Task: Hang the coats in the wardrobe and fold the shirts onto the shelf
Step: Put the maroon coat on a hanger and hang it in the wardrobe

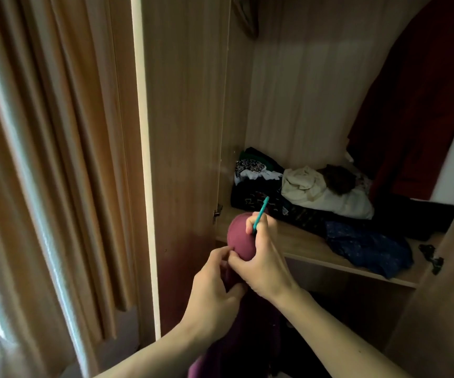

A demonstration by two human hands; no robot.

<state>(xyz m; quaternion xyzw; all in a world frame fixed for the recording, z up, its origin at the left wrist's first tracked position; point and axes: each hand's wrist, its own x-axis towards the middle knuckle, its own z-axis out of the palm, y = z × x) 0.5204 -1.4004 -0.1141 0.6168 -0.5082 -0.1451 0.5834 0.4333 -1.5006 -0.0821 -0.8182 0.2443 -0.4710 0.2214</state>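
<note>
Open wardrobe, dim light, head view looking down into it. Person stood at the opening with both bare arms reaching in.

Right hand point(261, 257): fingers curled together around the stem of a teal hanger point(261, 214), whose hook end stuck up past the knuckles; thumb pressed against maroon cloth. Left hand point(215, 279): thumb and fingertips pinching a fold of the same maroon coat point(240, 241) just below its rounded shoulder. The shoulder bulged over what was probably the hanger's arm; the rest of the garment hung down dark between the forearms and out of frame at the bottom. Judged step: seating the coat on the hanger, hanging not yet done.

Coat held in front of the shelf point(302, 245), at its left end, close to the door hinge point(217, 213). The shelf carried a loose heap: dark patterned pieces point(253, 193), a cream shirt point(304, 186) crumpled on top, a blue garment point(367, 248) drooping over the front edge. None looked folded. A red garment point(416, 110) already hung at the right. Rail not in view.

Risks, as judgement:
- Only one shoulder appeared seated; if the other was off, the coat could slide off when lifted.
- Trailing cloth could snag the hinge or drag the blue garment off the edge.
- Hook orientation unclear, may need turning before hanging.
</note>
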